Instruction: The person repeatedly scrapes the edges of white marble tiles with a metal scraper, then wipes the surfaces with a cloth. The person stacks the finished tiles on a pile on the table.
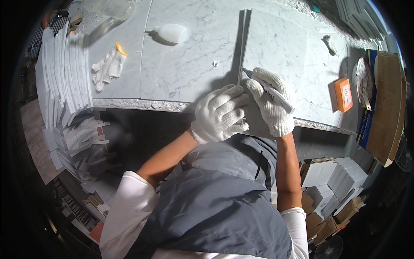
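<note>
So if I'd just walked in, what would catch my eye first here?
Probably the two white-gloved hands at the centre: the right hand holds a marker pen with its tip at a straight metal ruler, while the left hand presses on the marble slab. Next, the spare pair of gloves lying to the left, and the orange block on the right.

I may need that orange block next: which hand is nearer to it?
Right. The right hand, holding a marker, is on the marble tile just left of the orange block. The left hand presses the straightedge farther left.
</note>
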`<state>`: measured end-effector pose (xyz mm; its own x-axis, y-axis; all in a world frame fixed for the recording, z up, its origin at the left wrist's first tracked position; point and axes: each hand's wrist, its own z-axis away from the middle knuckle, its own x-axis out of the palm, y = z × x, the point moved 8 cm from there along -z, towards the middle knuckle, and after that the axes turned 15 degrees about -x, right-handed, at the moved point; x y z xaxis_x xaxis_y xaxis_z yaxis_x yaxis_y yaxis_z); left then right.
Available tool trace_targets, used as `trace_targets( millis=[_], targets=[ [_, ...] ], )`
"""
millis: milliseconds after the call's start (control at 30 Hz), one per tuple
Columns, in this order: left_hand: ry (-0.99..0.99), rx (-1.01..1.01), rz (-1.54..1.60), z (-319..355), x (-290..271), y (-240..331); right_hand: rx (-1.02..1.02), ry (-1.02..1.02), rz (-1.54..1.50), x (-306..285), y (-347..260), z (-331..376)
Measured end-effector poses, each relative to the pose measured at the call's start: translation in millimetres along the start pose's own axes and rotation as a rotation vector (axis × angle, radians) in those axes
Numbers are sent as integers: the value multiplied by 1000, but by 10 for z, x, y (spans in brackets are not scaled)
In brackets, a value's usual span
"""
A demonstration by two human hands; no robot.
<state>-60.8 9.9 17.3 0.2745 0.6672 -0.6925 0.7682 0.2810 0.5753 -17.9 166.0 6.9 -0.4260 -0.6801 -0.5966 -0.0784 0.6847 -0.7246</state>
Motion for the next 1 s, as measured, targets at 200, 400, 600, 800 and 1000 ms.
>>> trace_targets(
  millis=[200,400,600,800,1000],
  targets=[
    [-7,-8,16,-6,22,-6,188,-28,-77,79,189,131],
    [-43,-36,23,6,33,-24,120,-27,-32,85,192,120],
    [-34,-48,30,-7,14,-13,9,32,-37,-47,-10,45],
    [-3,-42,25,-8,-13,3,-69,97,-71,-43,-65,22],
    [55,-117,130,-77,-143,-57,79,292,-90,-174,136,244]
  ],
)
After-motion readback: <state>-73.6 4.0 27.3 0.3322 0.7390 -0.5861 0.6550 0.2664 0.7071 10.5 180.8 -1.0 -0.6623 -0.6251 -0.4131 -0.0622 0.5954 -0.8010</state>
